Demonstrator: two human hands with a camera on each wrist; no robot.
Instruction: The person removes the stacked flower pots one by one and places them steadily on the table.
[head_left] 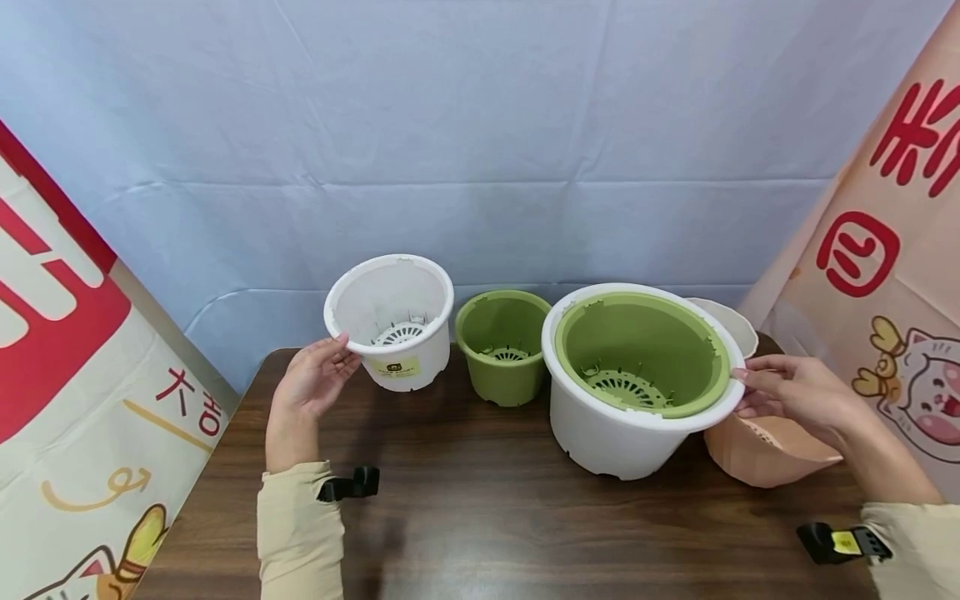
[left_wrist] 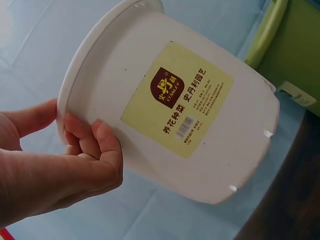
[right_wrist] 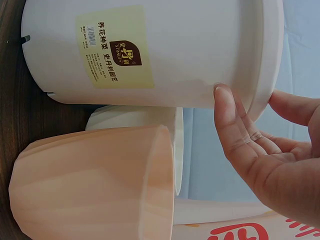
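Note:
At the left of the head view, my left hand (head_left: pixel 311 379) pinches the rim of a white plastic flowerpot (head_left: pixel 431 362), thumb on top and fingers curled beneath. The pot has a slotted base and a yellow label (left_wrist: pixel 182 97), and tilts slightly. On the right, my right hand (head_left: pixel 798 396) pinches the rim of a larger white flowerpot (head_left: pixel 600 433), which bears a similar label (right_wrist: pixel 115 47). Nested inside that one is a green flowerpot (head_left: pixel 637 333), its rim just within the white rim. A smaller green flowerpot (head_left: pixel 504 379) stands between the two white ones.
Behind my right hand are a peach pot (head_left: pixel 750 454) with a wavy rim and a cream pot (head_left: pixel 731 321), partly hidden by the large white pot. The brown wooden table (head_left: pixel 480 517) ends at a pale blue cloth (head_left: pixel 450 125). Printed banners (head_left: pixel 855 275) flank both sides.

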